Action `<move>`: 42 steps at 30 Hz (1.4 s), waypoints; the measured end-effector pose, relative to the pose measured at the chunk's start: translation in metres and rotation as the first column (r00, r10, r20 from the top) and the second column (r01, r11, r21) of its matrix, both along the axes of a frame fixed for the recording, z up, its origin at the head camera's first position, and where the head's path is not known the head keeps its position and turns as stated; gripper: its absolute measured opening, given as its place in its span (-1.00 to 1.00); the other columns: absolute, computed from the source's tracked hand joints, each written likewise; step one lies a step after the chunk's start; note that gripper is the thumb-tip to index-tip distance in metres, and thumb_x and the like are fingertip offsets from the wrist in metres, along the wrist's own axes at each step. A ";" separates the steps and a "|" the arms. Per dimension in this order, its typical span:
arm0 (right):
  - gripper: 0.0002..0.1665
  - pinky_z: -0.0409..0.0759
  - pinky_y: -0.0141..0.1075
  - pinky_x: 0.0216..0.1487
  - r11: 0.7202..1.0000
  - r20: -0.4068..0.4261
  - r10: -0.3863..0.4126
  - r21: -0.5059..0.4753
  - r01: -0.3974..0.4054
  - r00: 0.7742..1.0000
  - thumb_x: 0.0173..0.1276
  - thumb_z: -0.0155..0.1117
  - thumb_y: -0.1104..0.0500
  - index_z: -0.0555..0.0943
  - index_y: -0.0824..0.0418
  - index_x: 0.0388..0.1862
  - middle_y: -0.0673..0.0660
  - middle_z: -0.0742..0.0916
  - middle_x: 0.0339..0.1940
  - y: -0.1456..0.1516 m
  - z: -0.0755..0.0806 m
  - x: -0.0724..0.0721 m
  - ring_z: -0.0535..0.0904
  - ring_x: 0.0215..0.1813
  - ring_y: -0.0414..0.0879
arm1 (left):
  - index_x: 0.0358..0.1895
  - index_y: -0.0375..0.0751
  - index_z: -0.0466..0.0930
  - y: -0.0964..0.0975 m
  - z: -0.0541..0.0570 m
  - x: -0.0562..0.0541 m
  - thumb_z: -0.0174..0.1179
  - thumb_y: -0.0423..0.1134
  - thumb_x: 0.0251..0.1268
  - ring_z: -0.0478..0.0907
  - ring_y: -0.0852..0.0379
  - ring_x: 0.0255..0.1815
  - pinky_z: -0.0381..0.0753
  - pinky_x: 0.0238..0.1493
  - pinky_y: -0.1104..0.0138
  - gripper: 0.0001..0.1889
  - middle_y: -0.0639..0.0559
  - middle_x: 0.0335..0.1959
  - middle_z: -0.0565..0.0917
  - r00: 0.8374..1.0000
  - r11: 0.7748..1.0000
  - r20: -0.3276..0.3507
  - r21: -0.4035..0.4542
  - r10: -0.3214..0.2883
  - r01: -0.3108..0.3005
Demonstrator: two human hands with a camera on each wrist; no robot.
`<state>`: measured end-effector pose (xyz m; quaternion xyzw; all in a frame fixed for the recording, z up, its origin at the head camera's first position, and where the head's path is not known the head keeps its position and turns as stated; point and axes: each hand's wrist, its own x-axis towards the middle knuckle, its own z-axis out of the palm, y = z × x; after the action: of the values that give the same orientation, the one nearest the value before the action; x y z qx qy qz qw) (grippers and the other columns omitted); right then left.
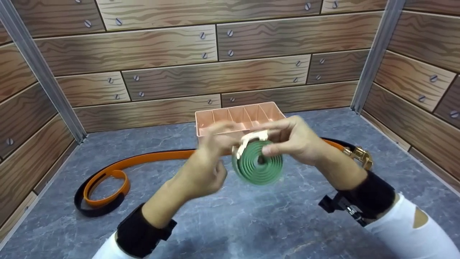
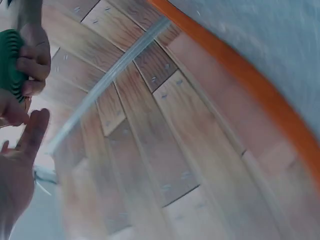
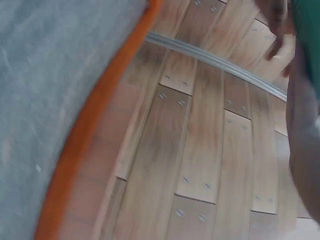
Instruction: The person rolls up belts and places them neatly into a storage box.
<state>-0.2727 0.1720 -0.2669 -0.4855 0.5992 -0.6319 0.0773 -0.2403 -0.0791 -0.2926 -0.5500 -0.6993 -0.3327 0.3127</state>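
Note:
A green belt [image 1: 260, 167], rolled into a tight flat coil, is held up over the table by my right hand [image 1: 300, 142]. The right thumb lies across the coil's face, with the fingers behind the top edge. A gold buckle [image 1: 257, 136] caps the coil, partly covered by fingers. My left hand [image 1: 205, 163], blurred in the head view, is at the buckle side with its fingers stretched toward it. In the left wrist view, two straight fingers of the left hand [image 2: 17, 165] point up below the green coil [image 2: 11, 65]. The right wrist view catches only the coil's edge [image 3: 307, 40].
Behind the hands stands a pink compartment tray [image 1: 205, 120]. An orange and black belt [image 1: 154, 156] runs across the table in front of it, its left end curled and its gold buckle [image 1: 360, 154] at the right. Wood-patterned walls [image 1: 172, 75] enclose the table.

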 end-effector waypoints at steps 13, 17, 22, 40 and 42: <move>-0.44 0.73 -0.25 -0.24 0.886 -0.213 -0.433 -0.281 0.369 0.876 0.07 0.55 0.38 0.66 0.39 0.11 0.01 0.81 -0.14 -0.032 -0.003 0.008 0.79 -0.24 -0.11 | 0.38 -0.24 0.15 0.042 0.001 -0.001 0.10 -0.41 0.34 0.61 0.04 0.01 0.64 0.06 0.25 -0.43 -0.18 0.12 0.55 0.771 0.899 0.636 0.359 -0.040 -0.250; -0.55 0.73 -0.24 -0.27 0.893 -0.195 -0.421 -0.264 0.366 0.886 0.14 0.51 0.36 0.68 0.41 0.05 0.02 0.81 -0.13 -0.028 -0.003 0.008 0.79 -0.21 -0.10 | 0.41 -0.24 0.11 0.035 0.002 -0.002 0.09 -0.43 0.30 0.62 0.05 0.01 0.64 0.07 0.26 -0.38 -0.17 0.15 0.57 0.789 0.931 0.612 0.258 0.049 -0.259; -0.76 0.73 -0.27 -0.31 0.869 -0.352 -0.481 -0.075 0.488 0.803 0.14 0.50 0.38 0.69 0.46 -0.22 0.16 0.80 -0.16 -0.018 0.014 0.011 0.78 -0.21 -0.10 | 0.43 -0.24 0.10 0.025 0.004 -0.007 0.11 -0.43 0.23 0.56 0.07 0.08 0.56 0.18 0.24 -0.32 -0.13 0.22 0.52 0.814 0.965 0.552 0.060 0.181 -0.255; -0.39 0.36 -0.37 -0.47 0.602 -0.613 -0.277 0.489 0.631 0.740 -0.18 0.73 0.03 0.35 0.06 -0.56 -0.12 0.46 -0.60 -0.030 0.032 0.000 0.38 -0.50 -0.24 | 0.49 -0.19 -0.01 0.008 0.002 -0.025 0.15 -0.41 0.19 0.44 -0.01 0.17 0.45 0.27 0.10 -0.20 -0.13 0.20 0.47 0.887 0.935 0.368 -0.315 0.280 -0.164; -0.37 0.32 -0.37 -0.48 0.605 -0.651 -0.294 0.440 0.664 0.700 -0.22 0.74 0.03 0.33 0.05 -0.58 -0.13 0.43 -0.62 -0.033 0.027 -0.001 0.36 -0.51 -0.24 | 0.48 -0.20 -0.01 0.008 0.002 -0.027 0.17 -0.41 0.18 0.44 -0.01 0.18 0.44 0.28 0.11 -0.20 -0.14 0.24 0.46 0.896 0.939 0.361 -0.313 0.258 -0.144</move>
<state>-0.2732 0.1392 -0.2397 -0.3895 0.8871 -0.2250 -0.1035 -0.2678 -0.0711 -0.2905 -0.4335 -0.8412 -0.3013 0.1171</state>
